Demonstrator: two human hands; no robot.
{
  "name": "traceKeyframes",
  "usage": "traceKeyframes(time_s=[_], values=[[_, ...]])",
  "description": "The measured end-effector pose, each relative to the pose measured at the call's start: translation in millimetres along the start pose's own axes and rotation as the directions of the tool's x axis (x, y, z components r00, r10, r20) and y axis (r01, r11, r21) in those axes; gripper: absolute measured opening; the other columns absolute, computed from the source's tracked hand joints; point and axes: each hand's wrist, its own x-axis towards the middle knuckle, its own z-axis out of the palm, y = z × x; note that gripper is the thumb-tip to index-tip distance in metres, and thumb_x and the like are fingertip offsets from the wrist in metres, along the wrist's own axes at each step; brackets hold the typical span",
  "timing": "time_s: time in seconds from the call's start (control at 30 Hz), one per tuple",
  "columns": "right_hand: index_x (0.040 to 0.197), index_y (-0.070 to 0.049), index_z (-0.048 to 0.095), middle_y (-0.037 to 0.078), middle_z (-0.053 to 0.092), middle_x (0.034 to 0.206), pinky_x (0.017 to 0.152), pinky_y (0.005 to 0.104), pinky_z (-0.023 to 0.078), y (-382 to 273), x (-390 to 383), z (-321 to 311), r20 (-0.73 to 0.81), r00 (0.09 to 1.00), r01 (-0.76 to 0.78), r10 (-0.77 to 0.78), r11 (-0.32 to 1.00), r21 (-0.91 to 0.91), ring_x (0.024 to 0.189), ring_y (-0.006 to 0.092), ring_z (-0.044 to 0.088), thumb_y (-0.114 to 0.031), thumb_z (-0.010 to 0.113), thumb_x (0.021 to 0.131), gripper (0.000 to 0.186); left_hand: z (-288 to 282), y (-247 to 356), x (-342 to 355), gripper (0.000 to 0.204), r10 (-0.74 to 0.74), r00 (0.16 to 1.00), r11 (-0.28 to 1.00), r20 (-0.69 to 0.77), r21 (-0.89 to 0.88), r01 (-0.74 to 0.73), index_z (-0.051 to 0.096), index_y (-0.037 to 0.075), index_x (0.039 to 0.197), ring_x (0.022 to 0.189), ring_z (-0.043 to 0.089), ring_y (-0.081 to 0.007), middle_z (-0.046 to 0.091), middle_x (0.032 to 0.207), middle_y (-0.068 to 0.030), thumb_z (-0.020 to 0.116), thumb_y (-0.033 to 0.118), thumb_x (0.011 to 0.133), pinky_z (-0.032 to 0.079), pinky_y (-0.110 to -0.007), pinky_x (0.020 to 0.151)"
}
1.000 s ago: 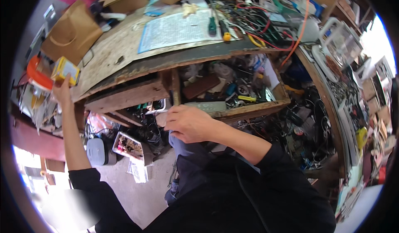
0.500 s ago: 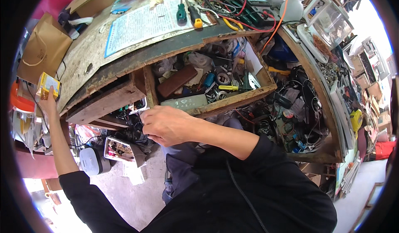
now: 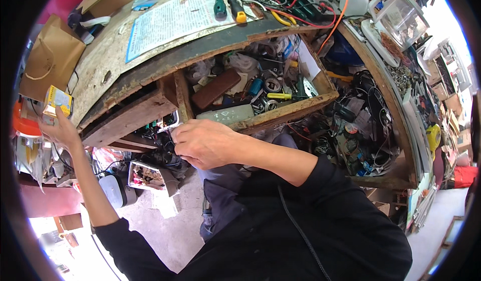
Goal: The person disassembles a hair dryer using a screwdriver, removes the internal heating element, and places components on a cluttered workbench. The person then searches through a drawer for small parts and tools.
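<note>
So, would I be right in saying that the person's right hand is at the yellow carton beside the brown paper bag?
Not quite: the left hand, not the right hand, is at the yellow carton beside the brown paper bag, as the head view shows.

Bright light (image 3: pixel 446 28) glares at both sides around a worn wooden workbench (image 3: pixel 111 55) and grey floor (image 3: pixel 155 236).

1. Brown paper carrier bag with looped handle (image 3: pixel 57 50): upper left of the frame.
2. White printed paper sheet with blue edge (image 3: pixel 173 28): upper left of centre.
3. Green-handled screwdriver (image 3: pixel 220 7): top centre.
4. Black-and-yellow-handled screwdriver (image 3: pixel 236 9): just right of item 3.
5. Thin orange cord (image 3: pixel 342 15): upper right.
6. White open-topped box (image 3: pixel 169 180), filled with small items: lower left of centre.
</note>
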Motion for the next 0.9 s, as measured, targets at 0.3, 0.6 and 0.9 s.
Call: traceKeyframes(time_s=[0.3, 0.6, 0.9], values=[[0.074, -0.008, 0.063, 0.008, 0.063, 0.085, 0.078, 0.0406, 0.052, -2.6, -3.3, -1.4, 0.002, 0.999, 0.039, -0.039, 0.998, -0.048, 0.091, 0.0288, 0.063, -0.015, 0.075, 0.076, 0.014, -66.0, 166.2, -160.6, 0.023, 0.299, 0.755, 0.598, 0.583, -0.731, 0.328, 0.068, 0.003, 0.124, 0.08, 0.071, -0.0138, 0.075, 0.092, -0.0088, 0.058, 0.006, 0.103, 0.056, -0.028, 0.077], [0.085, -0.007, 0.072, 0.009, 0.07, 0.087, 0.073, 0.0369, 0.057, -26.6, -32.0, -51.8, -0.158, 0.987, 0.056, -0.006, 0.95, 0.308, 0.08, 0.0281, 0.07, -0.002, 0.076, 0.076, 0.012, -51.0, 242.3, -218.2, 0.026, 0.388, 0.255, 0.478, 0.886, -0.429, 0.766, 0.067, 0.001, 0.122, 0.076, 0.07, -0.0131, 0.074, 0.085, -0.0094, 0.066, 0.014, 0.1, 0.055, -0.027, 0.071], [0.119, -0.007, 0.071, 0.021, 0.072, 0.113, 0.095, 0.0505, 0.054, 152.8, -47.0, -149.9, -0.036, 0.642, -0.642, 0.766, 0.512, -0.57, 0.11, 0.0391, 0.068, -0.01, 0.056, 0.091, 0.032, -57.5, 253.0, -216.1, 0.023, 0.512, 0.347, 0.782, 0.786, -0.593, 0.189, 0.071, 0.004, 0.105, 0.088, 0.072, -0.0388, 0.075, 0.091, -0.0185, 0.065, 0.024, 0.094, 0.055, -0.048, 0.078]])
